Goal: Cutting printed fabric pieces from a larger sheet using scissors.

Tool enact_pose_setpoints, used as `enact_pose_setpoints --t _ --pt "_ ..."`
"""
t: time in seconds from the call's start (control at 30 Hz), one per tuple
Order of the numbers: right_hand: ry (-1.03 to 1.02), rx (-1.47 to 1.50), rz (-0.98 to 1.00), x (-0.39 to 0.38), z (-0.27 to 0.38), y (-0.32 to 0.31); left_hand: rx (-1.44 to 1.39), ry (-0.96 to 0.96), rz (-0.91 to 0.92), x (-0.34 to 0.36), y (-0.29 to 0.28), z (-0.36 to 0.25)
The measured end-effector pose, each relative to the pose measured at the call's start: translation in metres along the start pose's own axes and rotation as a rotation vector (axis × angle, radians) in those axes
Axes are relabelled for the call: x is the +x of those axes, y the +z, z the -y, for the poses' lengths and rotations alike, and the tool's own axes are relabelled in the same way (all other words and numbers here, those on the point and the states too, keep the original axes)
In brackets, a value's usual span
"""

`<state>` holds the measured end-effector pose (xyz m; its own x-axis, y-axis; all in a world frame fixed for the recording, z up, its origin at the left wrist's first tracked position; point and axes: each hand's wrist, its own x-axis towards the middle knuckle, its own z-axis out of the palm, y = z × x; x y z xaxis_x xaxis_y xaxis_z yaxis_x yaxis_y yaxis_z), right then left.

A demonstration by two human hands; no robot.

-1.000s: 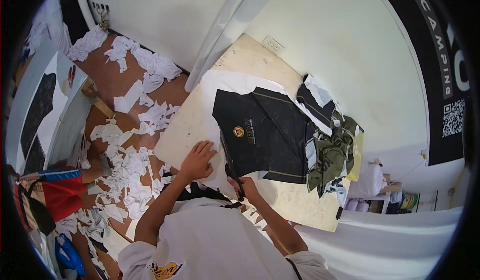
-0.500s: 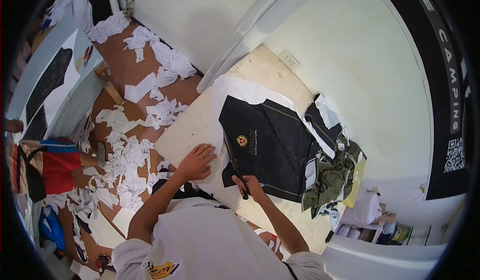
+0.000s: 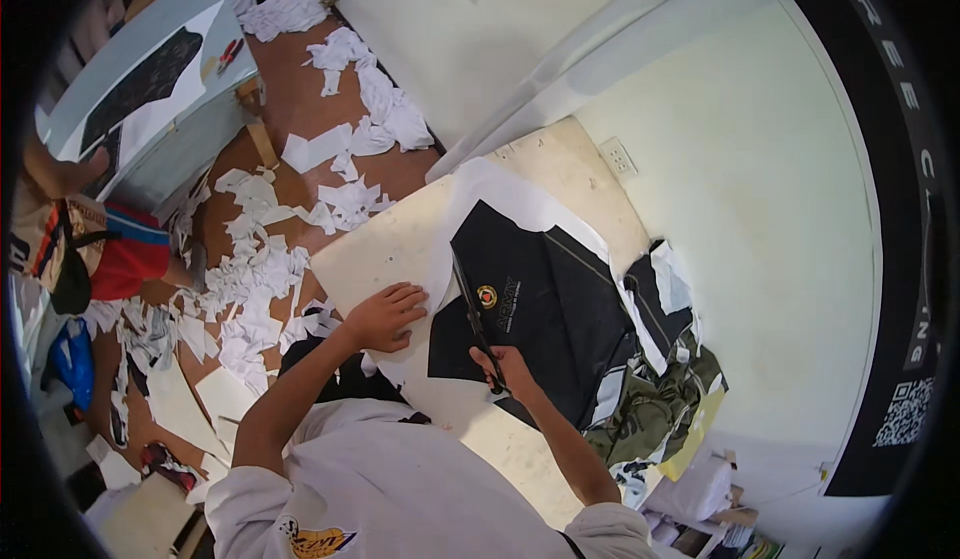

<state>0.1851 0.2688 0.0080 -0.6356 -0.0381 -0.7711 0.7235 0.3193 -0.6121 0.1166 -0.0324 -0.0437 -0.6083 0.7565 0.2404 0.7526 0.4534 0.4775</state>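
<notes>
A black fabric piece (image 3: 545, 329), printed with a small round yellow emblem (image 3: 487, 296), lies over white paper (image 3: 480, 181) on a light plywood board (image 3: 370, 249). My left hand (image 3: 385, 314) rests flat with fingers apart on the paper, just left of the black piece. My right hand (image 3: 500, 369) grips black scissors (image 3: 478, 321), whose blades lie along the left edge of the black piece. Crumpled olive fabric (image 3: 655, 409) and another black-and-white piece (image 3: 655, 289) are heaped at the board's right end.
A co-worker in red shorts (image 3: 130, 264) stands at the left by a pale table (image 3: 180, 144), which bears black pieces and red pliers (image 3: 228, 57). Paper scraps (image 3: 260, 279) litter the brown floor. A wall with a socket (image 3: 617, 156) and a black banner (image 3: 900, 209) are at the right.
The view has swung, shifting the floor and left table. The black piece now reaches lower beside my left hand, with the scissors still at its left edge. The co-worker's arm has come into view.
</notes>
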Motion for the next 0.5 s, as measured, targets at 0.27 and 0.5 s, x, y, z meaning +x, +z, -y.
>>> enact_pose_setpoints --t 0.27,0.5 --pt "-0.064 -0.114 0.011 0.010 0.006 -0.014 -0.005 0.012 -0.019 -0.001 -0.007 -0.004" --pt "-0.016 0.116 0.008 -0.014 -0.009 0.012 -0.185 -0.196 0.093 0.036 -0.014 0.014"
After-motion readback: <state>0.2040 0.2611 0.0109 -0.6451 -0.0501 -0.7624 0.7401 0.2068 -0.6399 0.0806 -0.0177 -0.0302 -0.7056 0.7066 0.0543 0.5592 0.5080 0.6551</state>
